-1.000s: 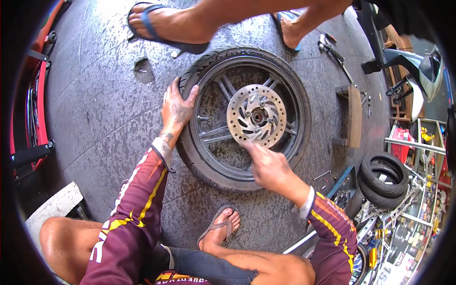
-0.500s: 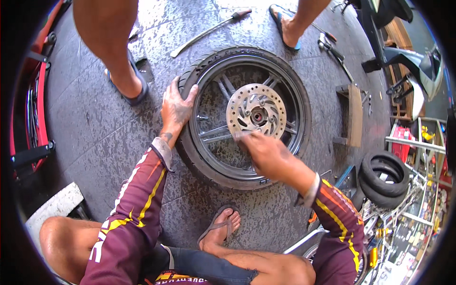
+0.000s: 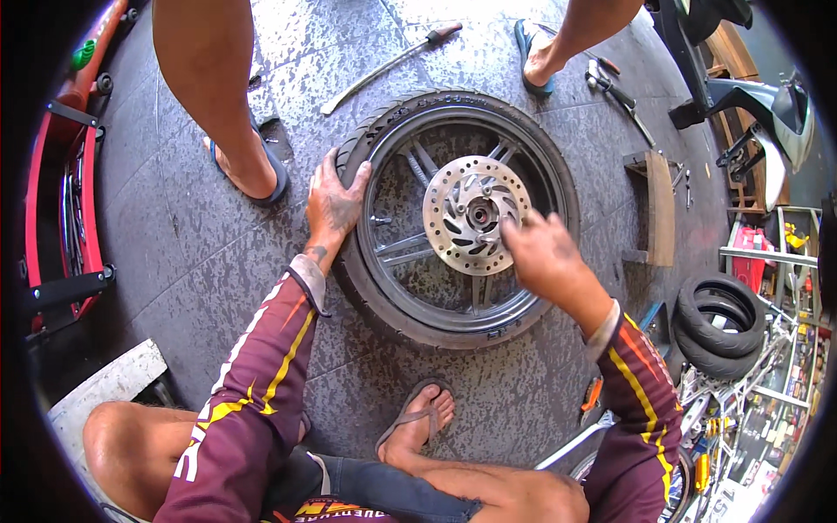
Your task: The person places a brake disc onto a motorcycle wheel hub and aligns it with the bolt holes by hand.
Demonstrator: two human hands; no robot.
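Observation:
A wheel with a black tyre (image 3: 418, 324) and spoked rim lies flat on the floor, a perforated brake disc (image 3: 454, 252) facing up around its hub (image 3: 479, 214). My left hand (image 3: 336, 202) rests on the tyre's left side, fingers apart over the tread. Over the right part of the disc is my right hand (image 3: 547, 261), its fingers curled and slightly blurred; whatever they may hold I cannot make out.
Another person's legs (image 3: 202, 61) in sandals stand beyond the wheel, beside a tyre lever (image 3: 384, 74) and hand tools (image 3: 623, 96). Right are a wooden block (image 3: 656, 209), stacked tyres (image 3: 719, 322) and motorcycle bodywork (image 3: 767, 122). A red rack (image 3: 39, 227) stands left.
The other person's foot at upper left has moved down and left, uncovering the tyre lever. My right hand has shifted right and up across the disc. My left hand stays on the tyre.

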